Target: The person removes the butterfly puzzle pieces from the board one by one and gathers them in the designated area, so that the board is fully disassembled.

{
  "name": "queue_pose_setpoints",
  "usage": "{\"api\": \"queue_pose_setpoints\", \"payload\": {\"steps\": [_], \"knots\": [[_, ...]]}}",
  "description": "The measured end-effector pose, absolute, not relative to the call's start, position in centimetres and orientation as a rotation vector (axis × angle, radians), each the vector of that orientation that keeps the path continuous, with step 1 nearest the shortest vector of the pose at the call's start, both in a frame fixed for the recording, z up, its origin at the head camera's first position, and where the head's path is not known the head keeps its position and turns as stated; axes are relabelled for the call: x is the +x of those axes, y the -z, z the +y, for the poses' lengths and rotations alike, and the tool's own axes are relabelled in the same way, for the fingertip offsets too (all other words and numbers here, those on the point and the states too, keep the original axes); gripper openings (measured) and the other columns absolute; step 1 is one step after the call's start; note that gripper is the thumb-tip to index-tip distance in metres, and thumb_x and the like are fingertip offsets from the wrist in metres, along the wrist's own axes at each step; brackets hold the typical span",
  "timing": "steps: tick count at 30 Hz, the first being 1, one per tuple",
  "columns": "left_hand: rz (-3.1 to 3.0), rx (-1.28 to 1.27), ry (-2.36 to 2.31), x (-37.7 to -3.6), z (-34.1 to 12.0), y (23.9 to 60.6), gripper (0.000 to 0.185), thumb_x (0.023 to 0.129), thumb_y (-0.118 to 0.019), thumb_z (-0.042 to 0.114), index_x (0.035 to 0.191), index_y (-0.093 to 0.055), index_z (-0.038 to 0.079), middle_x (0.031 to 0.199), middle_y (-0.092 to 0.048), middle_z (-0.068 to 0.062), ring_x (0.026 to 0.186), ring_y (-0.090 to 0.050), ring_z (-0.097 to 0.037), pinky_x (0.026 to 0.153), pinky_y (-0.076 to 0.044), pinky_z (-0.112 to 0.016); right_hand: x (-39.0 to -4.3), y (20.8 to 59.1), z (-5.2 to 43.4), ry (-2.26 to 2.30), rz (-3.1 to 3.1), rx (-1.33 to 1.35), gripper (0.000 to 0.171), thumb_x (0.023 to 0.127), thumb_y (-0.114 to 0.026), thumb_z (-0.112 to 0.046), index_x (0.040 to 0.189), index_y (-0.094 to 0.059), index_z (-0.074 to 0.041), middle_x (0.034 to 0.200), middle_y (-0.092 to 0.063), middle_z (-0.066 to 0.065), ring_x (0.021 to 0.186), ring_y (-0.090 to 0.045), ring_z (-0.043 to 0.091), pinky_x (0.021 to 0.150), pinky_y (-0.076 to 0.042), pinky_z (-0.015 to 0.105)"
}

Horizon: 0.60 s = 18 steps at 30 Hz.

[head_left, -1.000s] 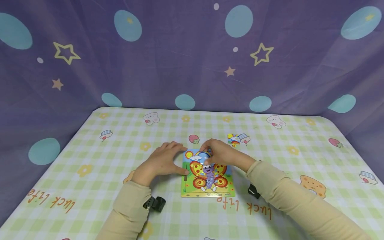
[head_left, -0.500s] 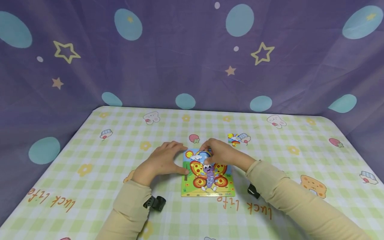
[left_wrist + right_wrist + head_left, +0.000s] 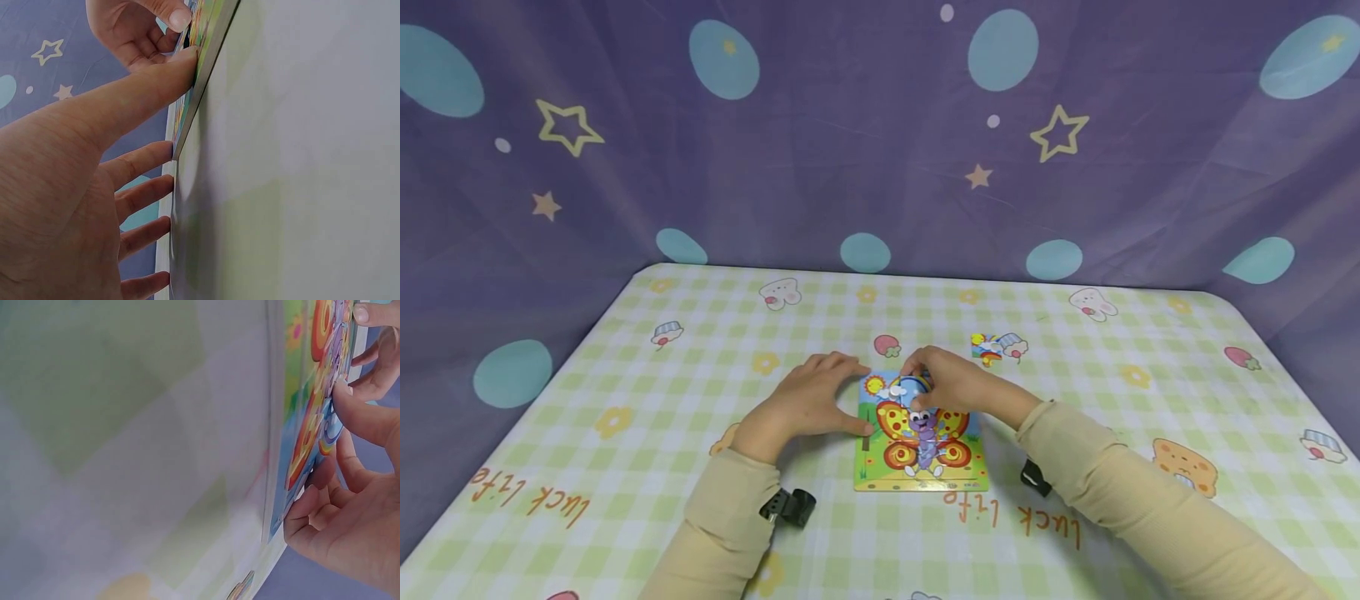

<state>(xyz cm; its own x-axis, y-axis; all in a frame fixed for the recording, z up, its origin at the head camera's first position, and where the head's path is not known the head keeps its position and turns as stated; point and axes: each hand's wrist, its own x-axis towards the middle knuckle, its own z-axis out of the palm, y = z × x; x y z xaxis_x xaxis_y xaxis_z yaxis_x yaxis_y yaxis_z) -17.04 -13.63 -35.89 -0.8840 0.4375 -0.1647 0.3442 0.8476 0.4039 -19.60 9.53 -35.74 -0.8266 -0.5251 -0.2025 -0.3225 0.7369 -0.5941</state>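
Observation:
A butterfly jigsaw puzzle (image 3: 880, 477) in a flat tray lies on the table. My right hand (image 3: 957, 385) pinches a blue puzzle piece (image 3: 912, 390) with a rainbow arch, over the puzzle's upper middle. In the right wrist view, the thumb is on the near side of this piece (image 3: 331, 434) and the fingers curl at the top edge. My left hand (image 3: 805, 402) spreads along the left side. Its thumb rests on the left edge and its index fingertip is at the top left corner; the left wrist view shows its fingers (image 3: 144, 195) straight and apart.
A small loose picture piece (image 3: 983, 345) with a sun and rainbow lies behind the puzzle, to the right. The checked tablecloth (image 3: 700, 417) carries printed cartoons and lettering. A purple curtain (image 3: 880, 133) hangs beyond the table's far edge.
Both hands stay in nearly the same places. The rainbow piece appears to have shifted very slightly under the right fingers, and the head view has tilted a little.

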Motion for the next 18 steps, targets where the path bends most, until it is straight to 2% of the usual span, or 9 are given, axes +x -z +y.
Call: {"api": "queue_pose_setpoints", "payload": {"steps": [15,18], "knots": [[2.775,0.602,-0.522,-17.13,-13.62,35.85,0.083,0.075,-0.082,0.051,0.144,-0.051,0.017,0.152,-0.040,-0.008,0.141,-0.031,-0.036,0.115,-0.026,-0.056,-19.65,35.96,9.85,0.820,2.584,-0.714,0.036,0.085,-0.080,-0.013,0.113,-0.058,-0.008,0.099,-0.054,0.005,0.085,-0.050,0.019,0.076,-0.046,0.033],[2.774,0.594,-0.521,-17.11,-13.60,35.81,0.084,0.075,-0.082,0.051,0.144,-0.050,0.017,0.153,-0.040,-0.008,0.141,-0.031,-0.036,0.115,-0.025,-0.055,-19.75,36.03,9.94,0.842,2.566,-0.711,0.032,0.085,-0.079,-0.014,0.109,-0.058,-0.008,0.097,-0.057,0.003,0.084,-0.052,0.018,0.076,-0.046,0.033]]}}
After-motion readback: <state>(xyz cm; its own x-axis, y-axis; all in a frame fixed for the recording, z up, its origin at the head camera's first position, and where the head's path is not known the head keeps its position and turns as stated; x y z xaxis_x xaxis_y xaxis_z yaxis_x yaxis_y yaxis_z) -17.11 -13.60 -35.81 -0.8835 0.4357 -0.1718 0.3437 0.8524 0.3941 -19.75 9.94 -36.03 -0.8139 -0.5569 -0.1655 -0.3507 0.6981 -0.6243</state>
